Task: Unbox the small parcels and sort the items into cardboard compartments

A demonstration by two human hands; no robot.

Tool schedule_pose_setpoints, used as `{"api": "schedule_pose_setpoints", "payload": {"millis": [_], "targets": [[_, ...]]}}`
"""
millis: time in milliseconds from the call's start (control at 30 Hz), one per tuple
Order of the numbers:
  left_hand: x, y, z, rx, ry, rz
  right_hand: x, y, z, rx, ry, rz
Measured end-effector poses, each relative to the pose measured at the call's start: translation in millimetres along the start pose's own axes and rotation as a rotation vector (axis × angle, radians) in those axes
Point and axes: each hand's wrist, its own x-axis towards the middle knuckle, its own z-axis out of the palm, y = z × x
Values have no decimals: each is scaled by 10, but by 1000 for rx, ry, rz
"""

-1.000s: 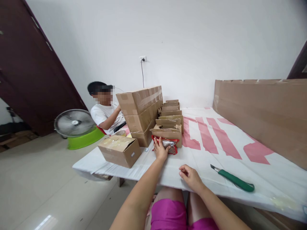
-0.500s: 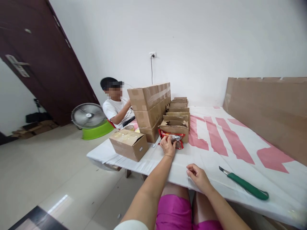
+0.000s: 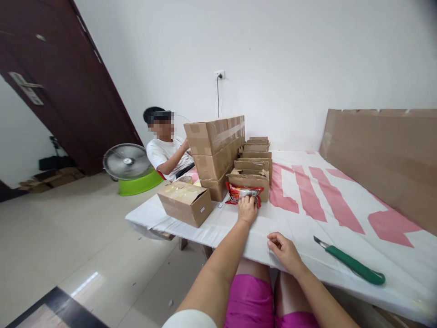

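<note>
A red plastic packet [image 3: 235, 193] with a clear window leans against the front of the nearest small open carton [image 3: 251, 181]. My left hand [image 3: 248, 209] lies on the packet's right half, its fingers stretched over the wrapper; the thumb is hidden. At the table's near edge rests my right hand [image 3: 283, 249], with loosely bent fingers, a small gap to the thumb and nothing visible in it. A green-handled utility knife [image 3: 355, 263], blade out, lies to its right.
A taped carton [image 3: 186, 203] sits left of the packet, before a stack of boxes [image 3: 215, 152]. More open cartons [image 3: 256, 148] run back in a row. A cardboard sheet [image 3: 378, 159] stands at right. Another person [image 3: 167, 148] sits behind the stack, near a fan [image 3: 126, 161].
My left hand has shifted right along the packet, and more of its red printed front shows. My right hand stays where it was. The camera view has shifted slightly.
</note>
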Motion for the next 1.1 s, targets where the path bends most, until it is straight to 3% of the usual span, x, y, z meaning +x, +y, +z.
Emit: {"api": "schedule_pose_setpoints", "payload": {"millis": [333, 733, 1100], "targets": [[19, -3, 23, 12, -20, -67, -6, -16, 3, 2, 6, -11], [41, -87, 127, -62, -255, -72, -3, -44, -10, -12, -1, 3], [10, -61, 93, -17, -259, -106, 29, 19, -16, 91, 39, 9]]}}
